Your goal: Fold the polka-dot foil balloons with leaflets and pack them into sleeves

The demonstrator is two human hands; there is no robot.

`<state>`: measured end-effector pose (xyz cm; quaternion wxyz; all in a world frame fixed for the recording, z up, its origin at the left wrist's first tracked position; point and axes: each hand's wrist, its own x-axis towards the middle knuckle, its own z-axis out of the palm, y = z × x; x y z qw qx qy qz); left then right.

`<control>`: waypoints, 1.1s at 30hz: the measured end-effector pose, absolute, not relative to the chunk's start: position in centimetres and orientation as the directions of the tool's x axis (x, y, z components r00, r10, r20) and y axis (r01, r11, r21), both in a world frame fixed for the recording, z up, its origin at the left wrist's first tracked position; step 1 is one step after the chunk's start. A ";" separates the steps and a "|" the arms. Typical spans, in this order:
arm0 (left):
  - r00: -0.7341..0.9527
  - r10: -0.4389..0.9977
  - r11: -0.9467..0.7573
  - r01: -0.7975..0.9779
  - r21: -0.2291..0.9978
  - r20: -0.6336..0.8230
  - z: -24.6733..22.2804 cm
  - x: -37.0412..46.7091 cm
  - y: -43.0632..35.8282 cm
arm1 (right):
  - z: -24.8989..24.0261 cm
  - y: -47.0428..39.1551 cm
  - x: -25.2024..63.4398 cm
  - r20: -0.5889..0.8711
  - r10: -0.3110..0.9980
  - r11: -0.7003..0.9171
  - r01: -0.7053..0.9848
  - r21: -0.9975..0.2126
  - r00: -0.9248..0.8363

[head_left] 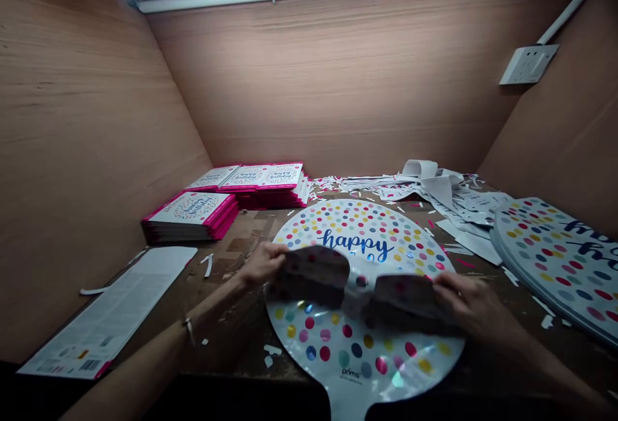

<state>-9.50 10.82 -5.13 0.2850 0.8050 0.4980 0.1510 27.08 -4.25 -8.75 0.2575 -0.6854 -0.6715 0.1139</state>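
Observation:
A round white foil balloon (352,215) with coloured dots and the word "happy" lies flat in front of me, its tail toward me. Across its middle stands a dark, blurred foil piece with two raised flaps; whether it belongs to this balloon or to another sheet on top, I cannot tell. My left hand (264,262) pinches the outer end of the left flap (313,273). On the other side my right hand (466,299) grips the outer end of the right flap (410,299). The flaps hide part of the printed lettering.
Stacks of pink-edged printed packets (193,207) stand at the back left. A long white printed card (116,311) lies at left. More flat dotted balloons (555,247) are piled at right. White paper strips (444,183) and scraps litter the back of the table, below wooden walls.

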 end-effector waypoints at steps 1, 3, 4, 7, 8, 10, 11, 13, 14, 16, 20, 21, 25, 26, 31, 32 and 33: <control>0.430 0.902 -0.321 0.738 0.594 -0.046 -4.6 -8.6 12.2 | -8.0 -2.2 27.7 0.144 0.986 0.005 0.863 -0.504 0.079; 0.373 0.927 -0.286 0.781 0.555 -0.047 -4.1 -6.9 15.2 | -7.1 1.9 28.7 0.128 0.988 -0.013 0.881 -0.473 0.083; 0.337 0.940 -0.260 0.807 0.530 -0.053 -4.2 -6.0 16.5 | -7.0 3.6 29.0 0.140 0.986 -0.015 0.894 -0.448 0.087; 0.219 0.973 -0.169 0.883 0.438 -0.067 -5.4 -3.9 19.4 | -8.2 6.8 29.1 0.206 0.973 -0.021 0.935 -0.353 0.100; 0.182 0.981 -0.140 0.903 0.406 -0.067 -6.0 -3.3 19.9 | -9.0 7.2 29.0 0.237 0.966 -0.018 0.948 -0.319 0.098; 0.123 0.990 -0.092 0.933 0.349 -0.066 -7.2 -2.5 20.5 | -10.7 7.7 28.6 0.291 0.953 -0.014 0.968 -0.251 0.089; 0.102 0.992 -0.074 0.943 0.323 -0.069 -7.6 -2.2 20.6 | -11.5 7.9 28.4 0.308 0.947 -0.019 0.974 -0.227 0.090; 0.080 0.994 -0.055 0.959 0.277 -0.079 -8.2 -1.9 20.7 | -12.4 8.4 28.3 0.315 0.943 -0.037 0.977 -0.212 0.104; 0.080 0.993 -0.056 0.964 0.258 -0.083 -8.1 -1.9 20.7 | -12.6 8.7 28.4 0.318 0.942 -0.041 0.977 -0.209 0.108; 0.105 0.992 -0.086 0.969 0.233 -0.067 -7.6 -2.1 20.4 | -12.2 8.9 28.8 0.332 0.938 -0.036 0.977 -0.209 0.105; 0.299 0.951 -0.308 0.928 0.212 0.072 -6.0 -4.1 17.6 | -10.4 5.6 29.8 0.386 0.922 0.120 0.972 -0.200 -0.035; 0.433 0.894 -0.448 0.877 0.172 0.117 -6.1 -4.9 16.5 | -10.4 3.9 29.9 0.402 0.906 0.208 0.965 -0.157 -0.130; 0.828 0.549 -0.811 0.561 -0.168 0.116 -8.3 -7.8 13.1 | -12.6 -2.3 28.9 0.433 0.790 0.373 0.901 0.221 -0.434; 0.827 0.556 -0.798 0.560 -0.222 0.085 -8.9 -8.2 12.9 | -13.3 -3.0 28.7 0.430 0.787 0.336 0.891 0.304 -0.443; 0.735 0.669 -0.695 0.670 -0.259 0.106 -6.1 -7.3 16.8 | -10.2 1.0 31.1 0.357 0.861 0.244 0.910 0.336 -0.362; 0.711 0.685 -0.667 0.700 -0.255 0.160 -4.0 -6.5 18.3 | -7.8 3.0 32.4 0.364 0.870 0.227 0.925 0.304 -0.333; 0.685 0.695 -0.641 0.728 -0.244 0.218 -1.3 -5.7 19.8 | -4.9 5.2 33.7 0.389 0.867 0.199 0.932 0.304 -0.312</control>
